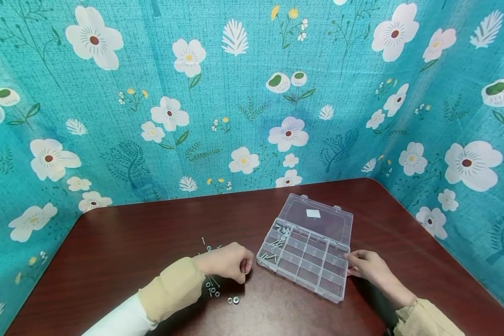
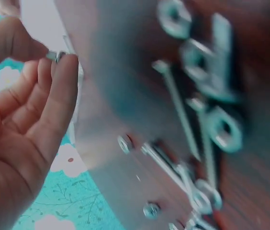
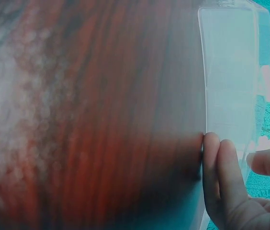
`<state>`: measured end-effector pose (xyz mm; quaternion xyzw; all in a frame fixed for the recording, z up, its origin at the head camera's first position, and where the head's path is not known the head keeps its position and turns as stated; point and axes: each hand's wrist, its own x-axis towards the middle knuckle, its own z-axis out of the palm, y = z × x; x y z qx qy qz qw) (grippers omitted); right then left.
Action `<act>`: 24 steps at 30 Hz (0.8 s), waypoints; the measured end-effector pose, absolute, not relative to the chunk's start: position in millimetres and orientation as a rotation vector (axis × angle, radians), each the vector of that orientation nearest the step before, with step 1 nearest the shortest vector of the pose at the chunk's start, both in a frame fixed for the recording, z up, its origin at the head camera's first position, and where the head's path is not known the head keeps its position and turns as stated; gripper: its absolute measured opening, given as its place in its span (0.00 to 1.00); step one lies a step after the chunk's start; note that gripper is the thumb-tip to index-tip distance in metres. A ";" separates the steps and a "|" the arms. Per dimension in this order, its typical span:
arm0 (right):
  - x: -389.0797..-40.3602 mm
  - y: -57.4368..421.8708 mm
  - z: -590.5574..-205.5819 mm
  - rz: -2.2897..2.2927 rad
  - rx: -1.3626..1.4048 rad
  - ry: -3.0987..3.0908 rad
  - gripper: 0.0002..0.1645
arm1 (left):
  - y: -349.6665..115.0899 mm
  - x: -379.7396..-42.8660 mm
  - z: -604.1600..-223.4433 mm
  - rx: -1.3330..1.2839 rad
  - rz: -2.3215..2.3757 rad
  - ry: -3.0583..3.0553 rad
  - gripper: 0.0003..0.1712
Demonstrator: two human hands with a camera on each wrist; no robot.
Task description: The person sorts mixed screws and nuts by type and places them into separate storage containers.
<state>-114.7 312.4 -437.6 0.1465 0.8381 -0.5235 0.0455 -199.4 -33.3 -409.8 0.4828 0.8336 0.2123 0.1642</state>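
Thumb and forefinger of the left hand (image 1: 230,262) pinch a small metal piece (image 2: 57,56), too tiny here to call nut or screw, just left of the clear compartment box (image 1: 294,277). The box sits right of centre on the dark table (image 1: 130,242), its lid (image 1: 319,224) open on the far side. And there's the right hand (image 1: 366,266) at the right wall, thumb over the edge, fingers pressed together along the outside, apparently pinching the box there.

Now, the danger! That left grip looks like fingertips only, so a slight roll of the thumb could drop the piece onto the table, or into the wrong compartment. The left column already holds screws (image 1: 270,256) on its near side and a mix of pieces on its far side; those partitions look low, so a hasty release could scatter one kind among another.

Watch the left cuff (image 1: 180,280), close to the loose hardware (image 1: 212,282) (two nuts (image 1: 233,300) lie nearer still to the person); a low sweep could drag bits away. And over on the right, too hard a push could slide or tip this light-looking box.
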 end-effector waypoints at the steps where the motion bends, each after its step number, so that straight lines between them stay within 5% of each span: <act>1: -114.6 312.6 -437.6 -1.601 0.443 2.559 0.23 | -31.5 -199.7 -408.6 1.347 0.643 2.384 0.10; 13: -113.5 313.0 -436.7 -1.610 0.439 2.555 0.23 | -4.4 -205.0 -405.8 0.982 1.033 2.409 0.07; 24: -114.4 313.4 -437.9 -1.624 0.448 2.547 0.23 | 15.9 -204.0 -397.8 1.038 0.998 2.547 0.06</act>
